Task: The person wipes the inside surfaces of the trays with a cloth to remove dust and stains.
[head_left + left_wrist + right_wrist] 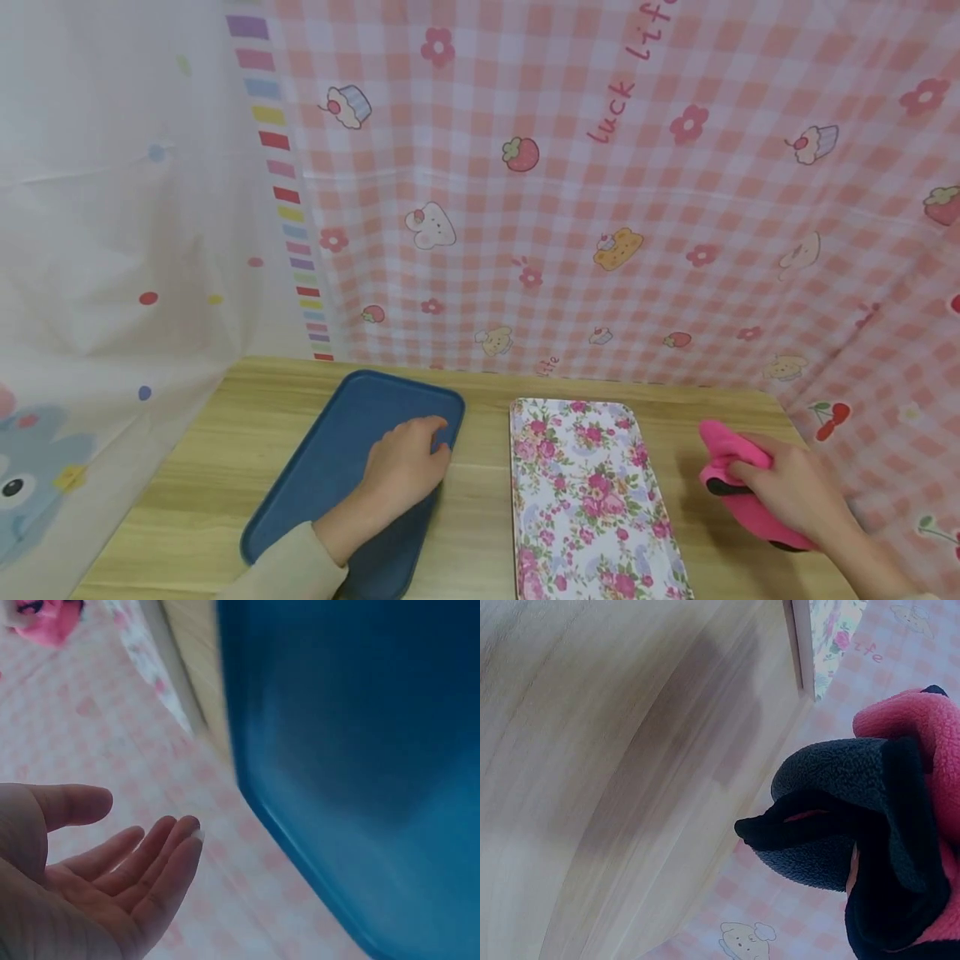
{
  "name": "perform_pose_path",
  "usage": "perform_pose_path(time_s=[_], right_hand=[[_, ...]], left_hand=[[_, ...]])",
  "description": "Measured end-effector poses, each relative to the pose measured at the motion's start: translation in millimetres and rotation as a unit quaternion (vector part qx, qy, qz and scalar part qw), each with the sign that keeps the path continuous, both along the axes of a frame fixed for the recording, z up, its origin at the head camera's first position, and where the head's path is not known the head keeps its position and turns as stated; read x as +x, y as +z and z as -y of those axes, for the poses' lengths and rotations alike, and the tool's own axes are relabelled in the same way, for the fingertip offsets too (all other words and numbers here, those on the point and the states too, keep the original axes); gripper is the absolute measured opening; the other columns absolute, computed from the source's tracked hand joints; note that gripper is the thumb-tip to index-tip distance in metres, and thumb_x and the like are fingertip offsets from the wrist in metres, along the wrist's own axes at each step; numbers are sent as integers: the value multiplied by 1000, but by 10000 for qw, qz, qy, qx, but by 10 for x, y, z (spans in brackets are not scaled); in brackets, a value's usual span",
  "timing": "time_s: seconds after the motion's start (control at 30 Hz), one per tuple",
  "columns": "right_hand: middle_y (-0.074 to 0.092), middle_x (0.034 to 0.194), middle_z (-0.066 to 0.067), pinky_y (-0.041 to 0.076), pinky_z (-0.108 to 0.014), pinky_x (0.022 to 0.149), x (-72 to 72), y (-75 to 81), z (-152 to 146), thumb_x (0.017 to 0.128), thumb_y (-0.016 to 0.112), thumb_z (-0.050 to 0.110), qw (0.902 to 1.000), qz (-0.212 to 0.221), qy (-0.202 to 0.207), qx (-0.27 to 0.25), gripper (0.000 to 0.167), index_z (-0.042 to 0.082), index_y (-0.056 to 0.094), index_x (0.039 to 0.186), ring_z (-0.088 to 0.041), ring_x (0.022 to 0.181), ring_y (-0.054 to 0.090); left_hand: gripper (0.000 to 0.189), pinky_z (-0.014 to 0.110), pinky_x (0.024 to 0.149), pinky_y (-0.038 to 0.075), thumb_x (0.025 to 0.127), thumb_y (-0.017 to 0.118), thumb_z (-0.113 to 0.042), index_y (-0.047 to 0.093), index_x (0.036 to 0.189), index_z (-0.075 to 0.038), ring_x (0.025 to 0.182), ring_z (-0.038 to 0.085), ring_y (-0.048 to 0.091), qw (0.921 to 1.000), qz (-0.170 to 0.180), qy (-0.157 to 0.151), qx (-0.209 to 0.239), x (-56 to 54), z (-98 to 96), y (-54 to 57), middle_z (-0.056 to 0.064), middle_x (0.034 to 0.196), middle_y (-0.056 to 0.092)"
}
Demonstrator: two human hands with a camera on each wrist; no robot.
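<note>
My left hand [405, 463] hovers over the right side of a dark blue rectangular tray [367, 417]. In the left wrist view its fingers [161, 877] are loosely bent and hold nothing, apart from the tray's rim. My right hand [798, 483] grips a bunched pink cloth [757, 512] above the table's right side. The right wrist view shows the cloth's dark grey underside [832, 776] and black edging; most of the hand is hidden behind its folds. Between the two hands lies a white rectangular board or tray with pink flowers [592, 492].
All of this is on a light wood-grain table [480, 500]. A pink checked curtain [480, 208] hangs along the back and right edges. On the left hangs a white sheet with coloured dots [135, 225].
</note>
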State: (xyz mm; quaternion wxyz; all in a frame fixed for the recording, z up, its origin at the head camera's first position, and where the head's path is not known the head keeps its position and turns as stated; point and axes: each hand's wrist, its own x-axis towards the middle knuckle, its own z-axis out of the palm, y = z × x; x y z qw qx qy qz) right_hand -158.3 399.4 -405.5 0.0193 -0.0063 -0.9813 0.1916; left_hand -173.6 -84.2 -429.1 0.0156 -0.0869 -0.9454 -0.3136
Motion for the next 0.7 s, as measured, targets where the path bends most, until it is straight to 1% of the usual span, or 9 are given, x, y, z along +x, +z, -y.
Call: perform_pose_path(time_s=[0.1,0.17,0.23,0.3,0.33,0.4,0.5,0.6,0.7], right_hand=[[75,99,-14,43,-36,65,13,3,10,96,70,38,10000,3,13,-2,57,-1,66,136,-25,81,60],[75,101,-16,42,-36,65,17,9,13,95,70,39,10000,14,9,18,57,-1,66,137,-26,82,61],[75,104,-18,42,-36,66,16,15,17,95,71,39,10000,-12,19,51,57,0,67,136,-29,86,62],[74,106,-20,43,-36,66,14,21,22,95,71,39,10000,9,24,46,57,0,67,136,-30,87,63],[74,106,-21,43,-36,66,13,21,26,95,71,39,10000,14,25,47,57,0,67,136,-30,88,63],[74,107,-21,43,-36,66,10,22,31,95,72,39,10000,37,23,42,57,0,67,136,-31,89,63],[74,108,-22,44,-36,67,9,21,35,95,72,39,10000,37,23,43,57,0,67,136,-31,91,64],[74,110,-21,45,-37,68,5,22,45,94,72,38,10000,5,54,34,56,1,67,136,-31,92,64],[75,109,-19,45,-36,68,-5,22,54,94,73,37,10000,5,59,34,56,1,68,136,-30,90,64]], left_hand=[[38,33,49,43,95,67,-14,70,131,-1,65,13,59,9996,-111,211,-130,-42,215,-13,18,119,73],[41,34,47,43,95,67,-14,68,133,1,65,16,58,9993,-102,334,-131,-63,348,-45,20,124,71],[44,38,50,48,95,67,-14,65,136,3,75,23,64,9988,-133,392,-250,-76,466,-84,23,128,69],[49,46,61,55,94,69,-15,62,138,5,91,34,69,9983,-141,371,-438,-85,574,-132,26,132,65],[52,51,70,58,94,70,-17,60,140,6,101,39,68,9976,-149,340,-581,-83,624,-159,28,134,63],[59,59,89,54,93,73,-20,56,142,8,120,48,61,9955,-202,245,-889,-79,720,-214,31,136,60],[68,68,103,43,92,76,-25,52,147,8,127,55,53,9918,-261,114,-1245,-71,855,-279,37,142,53],[73,73,106,36,91,77,-31,51,151,3,130,60,48,9878,-358,89,-1510,-73,1000,-339,40,147,47],[77,75,107,33,91,76,-36,49,153,0,133,63,43,9856,-281,184,-1659,-86,1150,-393,43,150,41]])
